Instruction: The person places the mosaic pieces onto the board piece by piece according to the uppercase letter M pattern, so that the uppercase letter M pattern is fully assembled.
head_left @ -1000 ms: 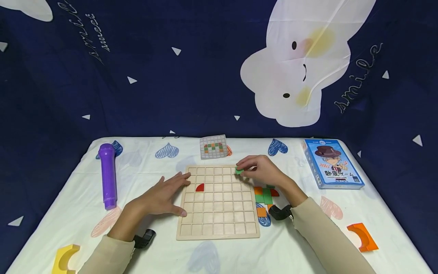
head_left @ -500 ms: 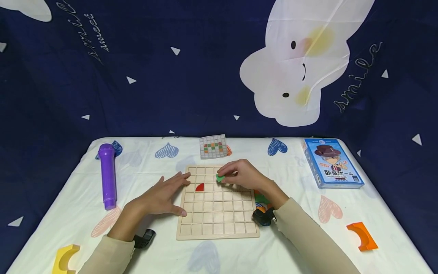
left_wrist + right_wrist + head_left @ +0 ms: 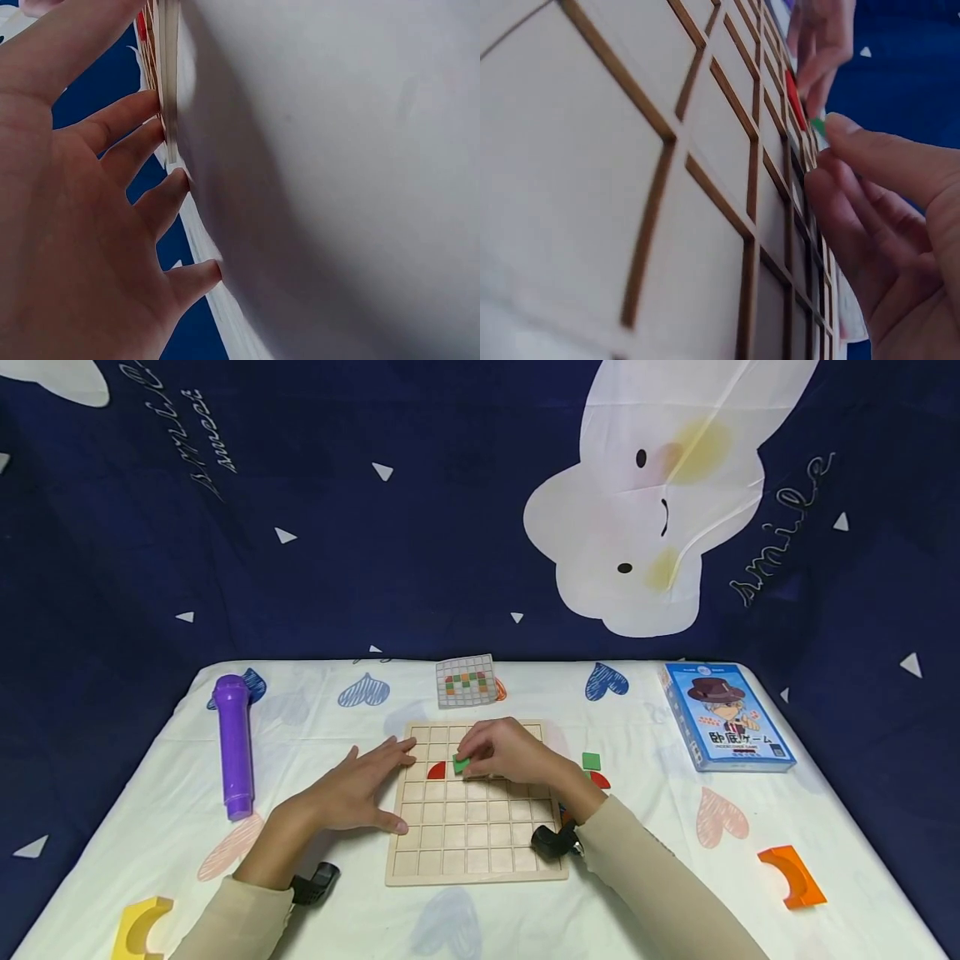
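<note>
A wooden grid board (image 3: 477,862) lies flat in the middle of the table. One red quarter-circle tile (image 3: 437,771) sits in a cell toward its upper left. Just right of that red piece, my right hand (image 3: 510,752) pinches a green square tile (image 3: 460,765) at a cell; in the right wrist view the tile's edge (image 3: 818,125) shows by the thumb tip. My left hand (image 3: 351,789) rests with spread, straight fingers against the board's left edge. The left wrist view shows its fingertips at the board's side (image 3: 171,90).
Behind the board lies a pattern card (image 3: 465,682). Loose tiles, among them a green square (image 3: 591,762) and a red quarter circle (image 3: 599,779), lie to the right, partly behind my forearm. Around them are a purple microphone (image 3: 236,747), blue game box (image 3: 727,718), yellow arch (image 3: 141,928) and orange arch (image 3: 793,877).
My right hand has carried the green tile leftward and slightly nearer, from the board's upper right to beside the red piece. The left hand has stayed at the board's edge.
</note>
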`<state>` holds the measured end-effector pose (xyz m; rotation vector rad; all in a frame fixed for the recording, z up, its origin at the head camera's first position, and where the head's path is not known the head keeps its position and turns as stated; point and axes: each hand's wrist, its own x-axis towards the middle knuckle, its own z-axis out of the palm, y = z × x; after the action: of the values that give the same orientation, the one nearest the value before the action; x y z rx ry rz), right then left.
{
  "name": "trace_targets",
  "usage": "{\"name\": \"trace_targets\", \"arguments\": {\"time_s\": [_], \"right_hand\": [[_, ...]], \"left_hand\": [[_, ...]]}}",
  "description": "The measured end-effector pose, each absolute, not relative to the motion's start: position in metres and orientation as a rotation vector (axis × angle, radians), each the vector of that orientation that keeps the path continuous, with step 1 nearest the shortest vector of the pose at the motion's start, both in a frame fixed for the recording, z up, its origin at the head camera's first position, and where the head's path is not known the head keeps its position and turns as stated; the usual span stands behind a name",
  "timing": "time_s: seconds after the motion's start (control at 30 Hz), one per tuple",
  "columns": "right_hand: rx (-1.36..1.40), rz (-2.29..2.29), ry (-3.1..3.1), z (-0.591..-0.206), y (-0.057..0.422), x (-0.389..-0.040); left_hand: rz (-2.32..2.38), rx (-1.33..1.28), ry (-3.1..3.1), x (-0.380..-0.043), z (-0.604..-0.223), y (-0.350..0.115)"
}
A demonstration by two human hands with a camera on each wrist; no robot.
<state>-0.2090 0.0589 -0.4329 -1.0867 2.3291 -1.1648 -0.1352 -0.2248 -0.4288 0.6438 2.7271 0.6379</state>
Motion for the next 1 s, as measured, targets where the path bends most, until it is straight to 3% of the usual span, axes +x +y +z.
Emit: {"name": "trace_targets", "arguments": {"time_s": [1.0], "right_hand": [[-1.02, -0.959, 2.476, -0.431, 0.039, -0.205]], "left_hand": [[0.57, 0.622, 2.759, -0.134, -0.423, -0.221]]}}
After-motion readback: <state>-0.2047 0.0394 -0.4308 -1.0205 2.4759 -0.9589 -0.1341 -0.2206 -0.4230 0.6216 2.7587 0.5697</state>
